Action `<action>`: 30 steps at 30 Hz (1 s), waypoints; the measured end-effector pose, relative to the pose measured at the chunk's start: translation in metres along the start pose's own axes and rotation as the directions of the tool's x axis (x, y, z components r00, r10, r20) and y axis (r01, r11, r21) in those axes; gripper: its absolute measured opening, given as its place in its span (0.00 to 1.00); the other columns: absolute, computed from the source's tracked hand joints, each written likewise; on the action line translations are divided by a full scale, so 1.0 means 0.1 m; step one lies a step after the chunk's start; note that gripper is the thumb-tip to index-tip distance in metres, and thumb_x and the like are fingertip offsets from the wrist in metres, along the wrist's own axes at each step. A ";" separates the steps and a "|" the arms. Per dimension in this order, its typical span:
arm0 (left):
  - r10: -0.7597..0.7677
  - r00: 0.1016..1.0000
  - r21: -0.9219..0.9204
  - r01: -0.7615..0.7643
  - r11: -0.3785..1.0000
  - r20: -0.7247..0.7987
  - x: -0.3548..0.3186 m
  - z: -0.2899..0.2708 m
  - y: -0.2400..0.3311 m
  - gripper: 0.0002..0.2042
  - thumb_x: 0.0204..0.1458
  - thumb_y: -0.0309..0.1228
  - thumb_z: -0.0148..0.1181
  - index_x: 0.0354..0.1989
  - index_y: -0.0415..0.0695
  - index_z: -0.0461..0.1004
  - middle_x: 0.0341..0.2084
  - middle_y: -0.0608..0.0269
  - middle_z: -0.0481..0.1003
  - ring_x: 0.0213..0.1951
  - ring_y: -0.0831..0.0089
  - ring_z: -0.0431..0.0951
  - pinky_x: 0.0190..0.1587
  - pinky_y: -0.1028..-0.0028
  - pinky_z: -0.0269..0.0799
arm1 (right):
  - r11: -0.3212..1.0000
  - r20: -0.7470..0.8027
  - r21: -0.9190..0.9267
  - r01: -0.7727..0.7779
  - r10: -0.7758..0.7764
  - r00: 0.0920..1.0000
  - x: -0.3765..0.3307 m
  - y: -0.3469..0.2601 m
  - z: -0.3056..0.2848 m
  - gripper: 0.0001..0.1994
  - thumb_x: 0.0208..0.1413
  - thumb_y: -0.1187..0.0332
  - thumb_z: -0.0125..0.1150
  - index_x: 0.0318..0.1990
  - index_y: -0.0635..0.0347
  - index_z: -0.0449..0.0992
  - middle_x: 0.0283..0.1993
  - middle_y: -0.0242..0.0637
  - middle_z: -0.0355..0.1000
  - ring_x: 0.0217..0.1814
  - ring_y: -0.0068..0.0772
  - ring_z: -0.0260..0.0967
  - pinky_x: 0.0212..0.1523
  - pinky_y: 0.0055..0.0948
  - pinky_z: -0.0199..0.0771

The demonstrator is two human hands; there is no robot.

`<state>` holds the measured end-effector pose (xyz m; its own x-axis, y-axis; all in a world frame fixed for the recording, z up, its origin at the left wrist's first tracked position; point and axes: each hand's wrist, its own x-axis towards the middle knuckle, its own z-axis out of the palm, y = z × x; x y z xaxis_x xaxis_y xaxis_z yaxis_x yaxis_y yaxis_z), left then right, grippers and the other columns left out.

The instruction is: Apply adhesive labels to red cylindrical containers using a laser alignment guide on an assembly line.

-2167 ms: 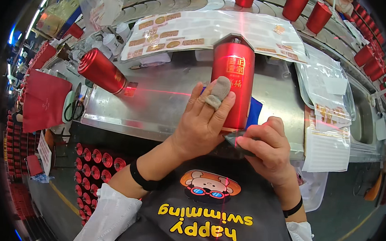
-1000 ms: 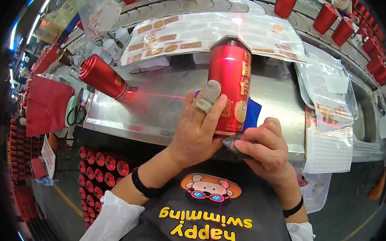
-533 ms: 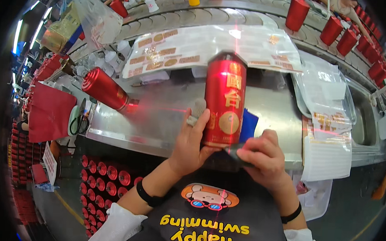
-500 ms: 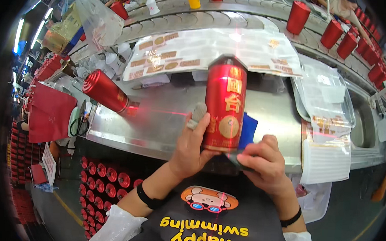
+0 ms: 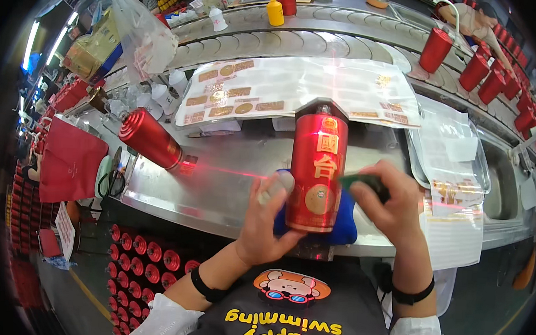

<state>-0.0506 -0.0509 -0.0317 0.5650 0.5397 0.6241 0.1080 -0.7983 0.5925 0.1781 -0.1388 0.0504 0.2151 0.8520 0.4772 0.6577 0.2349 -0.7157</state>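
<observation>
Red bottle (image 5: 305,217) lay on its side over the near edge of the tabletop (image 5: 217,192), base toward the wearer, gold characters and round gold label (image 5: 317,198) facing up. Its neck end sat at a dark angular stand (image 5: 305,108); exact fit unclear. Blue cloth (image 5: 345,226) showed below and beside it.

Right hand (image 5: 396,203) pinched a dark green pad (image 5: 370,183), thumb low, fingers curled, its tip at the bottle's right flank; touching or just apart, couldn't tell, some blur. Left hand (image 5: 261,221) was half open, cupped on the bottle's left flank, thumb along the base end, finger sleeve (image 5: 274,189) on one finger.

Step looked like pressing or smoothing the surface. Done well, it wanted the pad kept flat, light even strokes from the label's middle outward, no corner digging in, left hand steadying against roll.

Pose: left forearm slanted in from lower left; right forearm rose nearly straight from lower right, wrist bent inward.

Farther out: second red bottle (image 5: 152,139) tilted near the tabletop's left edge, label sheet (image 5: 310,72) along the far edge, clear tray (image 5: 412,167) with papers at the right edge.
</observation>
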 end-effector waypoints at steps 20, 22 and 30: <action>0.093 0.989 0.157 -0.111 0.981 0.119 0.19 -0.09 -0.04 0.42 0.39 0.42 0.71 0.64 0.40 0.58 0.59 0.44 0.64 0.65 0.45 0.58 0.66 0.38 0.37 | 0.998 -0.025 0.058 -0.030 0.032 0.999 0.51 0.16 -0.02 0.09 0.51 0.70 0.67 0.38 0.63 0.76 0.25 0.35 0.72 0.26 0.24 0.68 0.28 0.24 0.68; 0.162 0.961 0.290 -0.225 0.930 0.224 0.35 -0.22 0.12 0.38 0.42 0.43 0.70 0.62 0.42 0.62 0.57 0.49 0.68 0.65 0.50 0.59 0.67 0.40 0.35 | 0.970 0.013 0.209 -0.127 0.127 0.992 0.43 0.14 0.01 0.09 0.54 0.70 0.66 0.39 0.63 0.76 0.26 0.30 0.73 0.27 0.15 0.66 0.27 0.20 0.67; 0.201 0.968 0.195 -0.228 0.954 0.150 0.24 -0.17 0.00 0.34 0.40 0.40 0.71 0.58 0.45 0.67 0.53 0.56 0.72 0.62 0.55 0.65 0.67 0.41 0.37 | 0.905 0.000 0.296 -0.307 0.321 0.947 0.06 0.08 -0.04 0.09 0.53 0.69 0.67 0.37 0.65 0.75 0.26 0.31 0.73 0.26 0.15 0.67 0.27 0.19 0.66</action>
<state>-0.0513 -0.0336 -0.0084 0.6917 0.3217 0.6466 0.1338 -0.9369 0.3230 0.1876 -0.1333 0.0493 0.4145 0.8825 0.2222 0.3155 0.0896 -0.9447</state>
